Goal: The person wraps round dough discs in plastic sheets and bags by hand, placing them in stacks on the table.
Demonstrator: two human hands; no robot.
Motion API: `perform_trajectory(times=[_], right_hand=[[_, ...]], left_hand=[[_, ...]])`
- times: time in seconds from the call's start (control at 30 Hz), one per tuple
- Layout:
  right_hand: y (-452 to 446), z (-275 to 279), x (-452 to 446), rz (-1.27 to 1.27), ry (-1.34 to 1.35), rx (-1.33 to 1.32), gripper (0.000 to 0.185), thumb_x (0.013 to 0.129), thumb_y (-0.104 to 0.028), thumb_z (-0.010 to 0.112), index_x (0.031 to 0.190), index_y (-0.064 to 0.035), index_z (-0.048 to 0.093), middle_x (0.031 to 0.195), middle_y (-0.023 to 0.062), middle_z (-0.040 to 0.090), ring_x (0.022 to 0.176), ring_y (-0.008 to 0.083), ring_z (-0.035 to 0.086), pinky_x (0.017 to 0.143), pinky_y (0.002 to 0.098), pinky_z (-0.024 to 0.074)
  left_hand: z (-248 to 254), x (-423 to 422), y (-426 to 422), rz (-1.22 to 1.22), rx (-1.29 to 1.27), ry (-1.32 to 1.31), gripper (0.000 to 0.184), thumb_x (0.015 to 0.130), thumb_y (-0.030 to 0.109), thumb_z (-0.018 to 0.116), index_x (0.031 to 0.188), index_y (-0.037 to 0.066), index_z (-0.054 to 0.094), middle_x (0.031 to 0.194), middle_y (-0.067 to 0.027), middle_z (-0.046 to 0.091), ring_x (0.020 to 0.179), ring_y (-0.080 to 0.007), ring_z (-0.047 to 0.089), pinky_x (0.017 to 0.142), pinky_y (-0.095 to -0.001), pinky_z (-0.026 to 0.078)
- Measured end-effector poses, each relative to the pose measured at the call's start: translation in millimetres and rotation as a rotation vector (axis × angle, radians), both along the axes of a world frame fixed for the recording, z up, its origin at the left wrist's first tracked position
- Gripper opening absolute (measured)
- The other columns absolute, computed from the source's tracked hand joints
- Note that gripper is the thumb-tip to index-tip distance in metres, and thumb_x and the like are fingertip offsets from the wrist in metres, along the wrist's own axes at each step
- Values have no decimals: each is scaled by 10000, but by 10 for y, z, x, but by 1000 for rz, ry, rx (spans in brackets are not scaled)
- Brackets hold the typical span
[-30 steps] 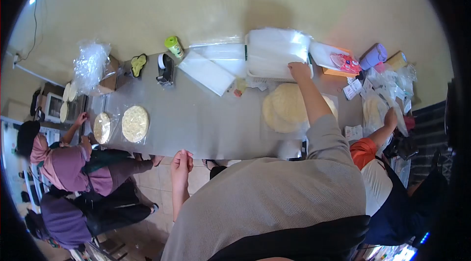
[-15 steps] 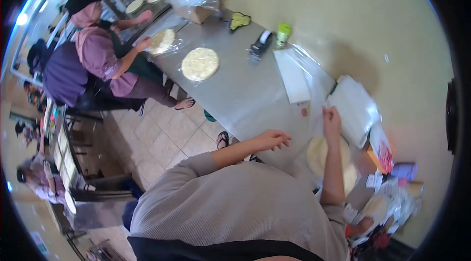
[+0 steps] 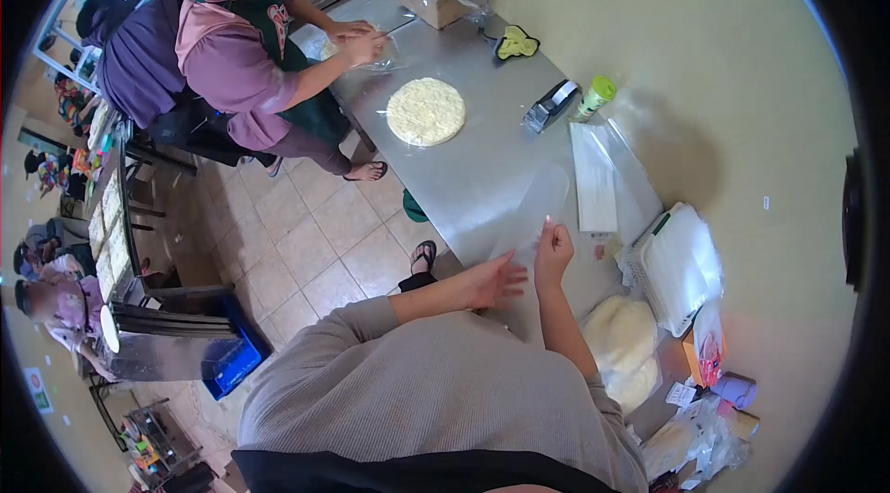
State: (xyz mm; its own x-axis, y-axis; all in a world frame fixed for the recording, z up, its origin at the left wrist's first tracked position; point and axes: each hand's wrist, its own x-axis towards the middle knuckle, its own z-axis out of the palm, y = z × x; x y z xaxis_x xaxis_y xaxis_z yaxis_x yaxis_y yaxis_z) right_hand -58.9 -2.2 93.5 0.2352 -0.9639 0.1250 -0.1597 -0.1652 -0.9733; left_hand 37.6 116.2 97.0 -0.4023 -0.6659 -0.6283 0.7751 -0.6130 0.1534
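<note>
- Steel table [image 3: 464,178]: ran from upper left to lower right of the frame; we judged its flat top good support for thin film.
- Pale rounds [image 3: 619,335]: overlapped at lower right, near the right forearm; we thought the sleeve best kept off them.
- Clear plastic film [image 3: 540,199]: stretched mid-frame above the table; even tension seemed likeliest to prevent creases.
- Left hand [image 3: 501,283]: fingers spread; contact with film, we couldn't tell.
- Right hand [image 3: 553,247]: closed, pinching the film.
</note>
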Motion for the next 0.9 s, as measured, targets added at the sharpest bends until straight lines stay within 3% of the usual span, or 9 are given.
perform_trajectory(times=[0.07, 0.17, 0.2, 0.3, 0.4, 0.5, 0.7, 0.8, 0.9], right_hand=[[-20, 16, 185, 31, 73, -110, 439, 913, -201, 571, 592, -43, 317, 544, 21, 309, 507, 108, 290, 464, 297, 284], [-21, 31, 414, 113, 291, -182, 449, 895, -270, 584, 585, -27, 366, 533, 76, 367, 480, 170, 348, 476, 328, 324], [-11, 57, 492, 144, 381, -189, 456, 887, -297, 588, 583, -24, 387, 533, 94, 392, 474, 192, 374, 482, 337, 341], [71, 317, 730, 364, 733, -87, 461, 863, -381, 597, 590, -40, 448, 549, 110, 472, 501, 228, 458, 504, 345, 380], [120, 523, 915, 394, 690, -152, 390, 848, -369, 622, 665, -43, 511, 595, 89, 522, 522, 200, 504, 523, 324, 410], [113, 630, 1216, 482, 356, -94, 307, 854, -329, 625, 781, -39, 553, 650, 57, 552, 527, 163, 503, 516, 311, 414], [74, 560, 1681, 796, 137, 448, 237, 865, -268, 630, 838, -43, 562, 715, 4, 567, 594, 63, 486, 515, 223, 397], [180, 528, 1867, 903, 155, 519, 215, 883, -250, 609, 828, -50, 553, 704, -15, 543, 595, 38, 450, 515, 202, 378], [360, 473, 2092, 1013, 135, 380, 183, 904, -222, 575, 820, -65, 537, 687, -23, 510, 581, 33, 417, 506, 203, 367]], left_hand=[[-170, 89, 17, 166, -88, -224, 584, 895, 514, 496, 1302, 97, 461, 1271, -14, 502, 1136, -215, 484, 1009, -446, 309], [-45, 396, -38, 342, -18, -616, 404, 930, 393, 506, 1149, 64, 588, 1140, 18, 573, 1033, -156, 523, 938, -354, 373], [22, 499, -61, 509, -103, -721, 264, 937, 298, 526, 968, 63, 643, 942, 33, 609, 874, -95, 539, 777, -250, 416], [-77, 950, -59, 653, -194, -774, 226, 938, 282, 535, 927, 73, 620, 844, 14, 604, 806, -67, 532, 707, -213, 405], [52, 1380, -22, 603, -340, -1071, 203, 929, 234, 558, 824, 62, 582, 749, 29, 563, 699, -30, 487, 620, -198, 390], [262, 1618, 32, 443, -445, -1320, 281, 918, 233, 574, 715, 46, 523, 634, 40, 499, 594, -48, 424, 540, -215, 367], [358, 2053, 232, 67, -556, -1203, 238, 899, 168, 598, 709, 50, 519, 636, 40, 514, 584, -25, 471, 518, -200, 382], [220, 2283, 411, 98, -583, -1122, 228, 889, 162, 611, 711, 46, 528, 655, 22, 542, 599, -38, 505, 527, -204, 401], [197, 2431, 569, 85, -577, -1100, 222, 886, 160, 615, 716, 46, 532, 674, 7, 565, 613, -53, 526, 542, -208, 420]])
